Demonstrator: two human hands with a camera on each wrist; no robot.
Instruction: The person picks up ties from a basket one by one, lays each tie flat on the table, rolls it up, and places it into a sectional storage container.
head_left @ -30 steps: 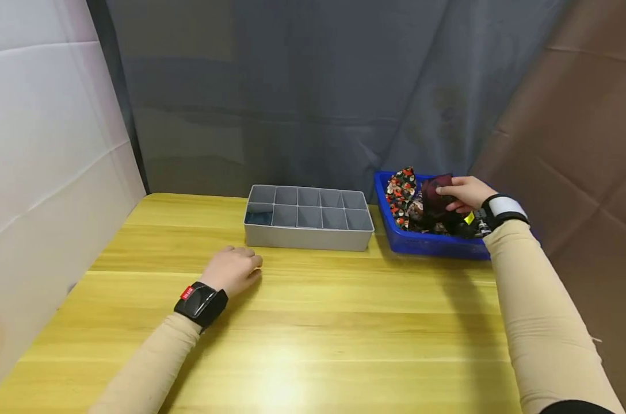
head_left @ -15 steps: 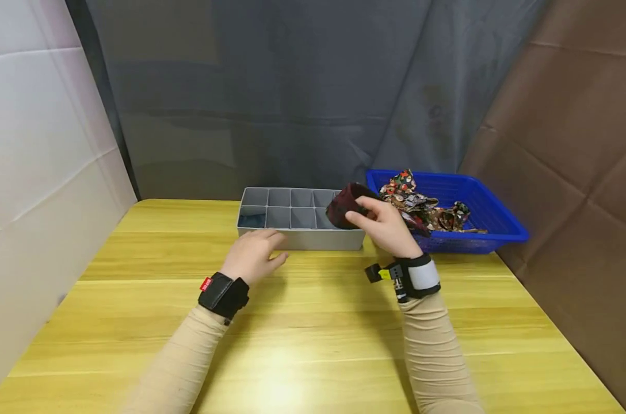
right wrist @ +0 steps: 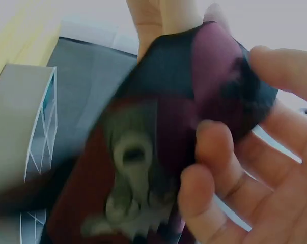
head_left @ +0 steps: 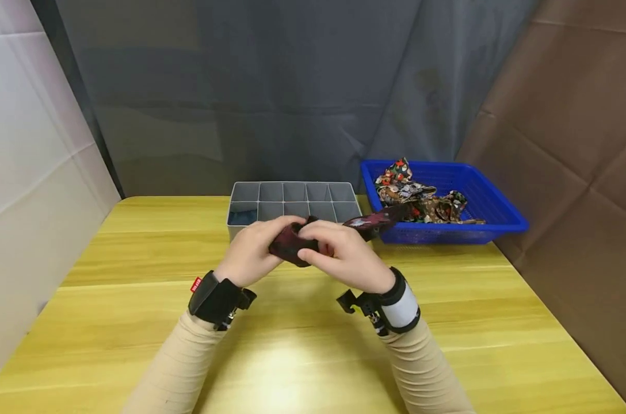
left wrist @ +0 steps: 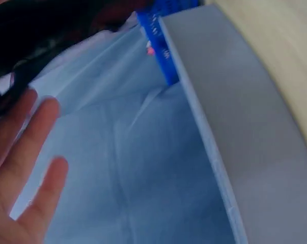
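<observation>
Yellow wooden table [head_left: 302, 345] up front: both hands, left hand [head_left: 251, 253] and right hand [head_left: 344, 256], have fingers curled around a dark red patterned necktie [head_left: 292, 244], held just before the grey plastic divided organizer box [head_left: 292, 201].

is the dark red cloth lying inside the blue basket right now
No, the dark red cloth is held by both the left hand and right hand above the table, outside the blue basket.

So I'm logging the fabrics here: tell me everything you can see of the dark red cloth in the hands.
The dark red cloth looks like soft woven fabric, maroon with darker panels and a pale printed figure. It is bunched between the left hand and right hand, held above the table; one end trails toward the blue basket.
</observation>
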